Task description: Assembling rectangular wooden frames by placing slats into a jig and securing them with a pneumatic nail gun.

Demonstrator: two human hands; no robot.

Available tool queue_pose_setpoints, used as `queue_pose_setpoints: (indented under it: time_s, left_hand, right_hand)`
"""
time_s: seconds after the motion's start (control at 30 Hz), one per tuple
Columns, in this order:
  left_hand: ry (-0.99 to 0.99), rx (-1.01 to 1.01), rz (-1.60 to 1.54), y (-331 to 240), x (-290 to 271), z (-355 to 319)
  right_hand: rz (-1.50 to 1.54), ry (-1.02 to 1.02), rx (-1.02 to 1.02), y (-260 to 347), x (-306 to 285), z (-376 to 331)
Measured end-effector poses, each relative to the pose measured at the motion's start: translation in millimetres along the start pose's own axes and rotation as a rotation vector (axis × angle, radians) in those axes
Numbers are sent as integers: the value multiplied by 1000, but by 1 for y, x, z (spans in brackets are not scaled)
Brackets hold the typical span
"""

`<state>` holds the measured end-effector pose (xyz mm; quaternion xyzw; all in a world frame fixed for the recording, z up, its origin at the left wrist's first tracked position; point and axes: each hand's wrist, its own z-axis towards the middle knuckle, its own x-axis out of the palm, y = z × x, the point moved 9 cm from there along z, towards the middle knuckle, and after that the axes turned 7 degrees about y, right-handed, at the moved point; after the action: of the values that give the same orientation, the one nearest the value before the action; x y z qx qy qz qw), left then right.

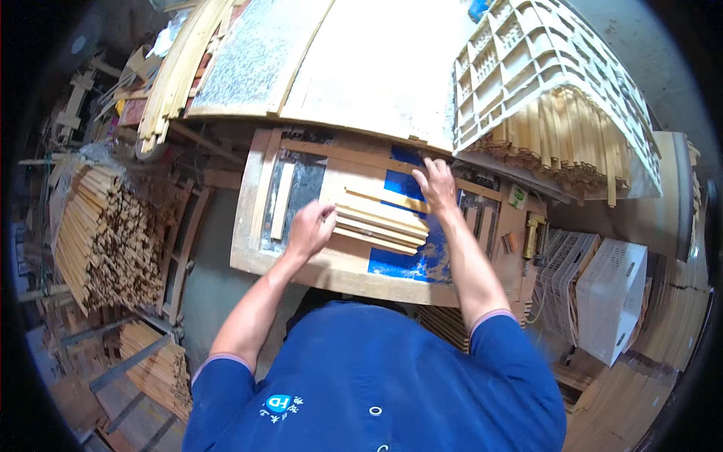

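Observation:
Several pale wooden strips [380, 224] lie side by side on the workbench, partly over a blue patch. My left hand [310, 230] is at their left ends, its fingers curled inward with the tips close to the wood. Whether anything is pinched there is hidden. Across the bench, my right hand [437, 186] hovers by the right end of the farthest wooden strip [384, 198], which lies slightly apart from the others. Its fingers are spread, and nothing shows in its grasp.
The wooden bench [252, 245] has a raised frame and dark inset panels. Beyond it are a pale board [376, 68] and a tipped white plastic crate [542, 71] full of strips. A big strip bundle [113, 233] stands left; white crates [610, 297] stand right.

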<state>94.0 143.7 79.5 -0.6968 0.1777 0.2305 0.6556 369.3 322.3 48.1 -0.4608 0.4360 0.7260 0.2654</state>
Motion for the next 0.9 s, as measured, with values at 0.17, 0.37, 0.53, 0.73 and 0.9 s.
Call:
queue_pose_setpoints:
  time_s: [0.17, 0.37, 0.53, 0.73, 0.9]
  left_hand:
    - [-6, -13, 1, -41, 48, 217]
    - [165, -88, 25, -61, 126, 335]
    - [432, -110, -654, -17, 116, 355]
    - [502, -210, -926, -68, 31, 220]
    - [115, -207, -603, 4, -29, 79]
  right_hand:
    - [309, 250, 199, 13, -43, -104]
    - [278, 290, 725, -43, -68, -347]
    - [309, 196, 963, -40, -85, -455]
    - [359, 29, 748, -25, -93, -407]
    - [326, -117, 120, 86, -213, -191]
